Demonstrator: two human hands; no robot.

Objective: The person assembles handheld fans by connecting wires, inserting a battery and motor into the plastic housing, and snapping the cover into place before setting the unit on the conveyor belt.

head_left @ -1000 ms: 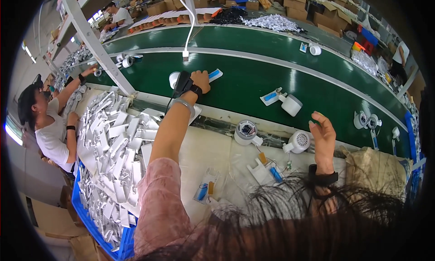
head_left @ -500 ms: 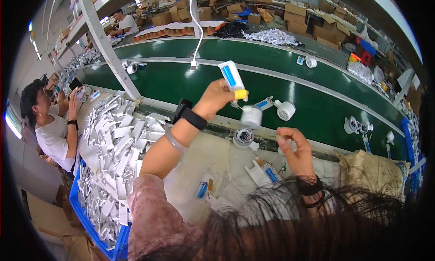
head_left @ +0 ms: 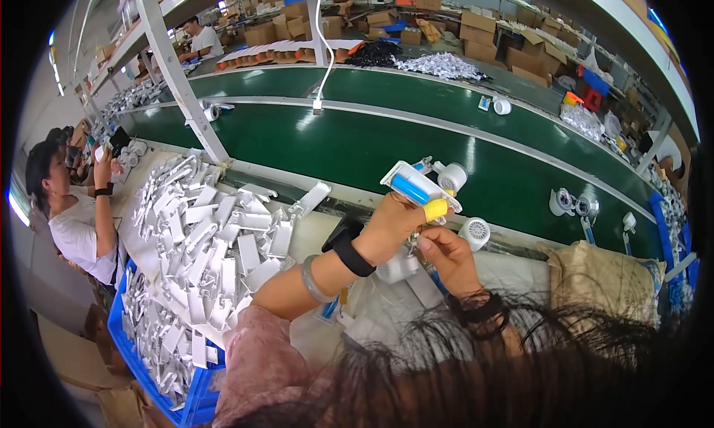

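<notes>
My left hand, a yellow finger cot on its thumb, is closed around a white handle shell with a blue battery in it. The shell tilts above the near edge of the green belt. Just below, the fingertips of my right hand are pinched together close to the left hand; whatever they hold is too small to make out. A white round fan head is partly visible under my hands. Beyond the right hand, another fan head with a slotted grille rests at the bench edge.
White shells are heaped on my left, above a blue bin. Several fan assemblies lie on the green conveyor belt. A tan sack sits at the right. A white cable hangs ahead. A co-worker is at the left.
My left hand has moved right and nearer with the shell, which has tipped toward horizontal. My right hand has come left to meet it, its fingers closing. The co-worker has raised a white piece.
</notes>
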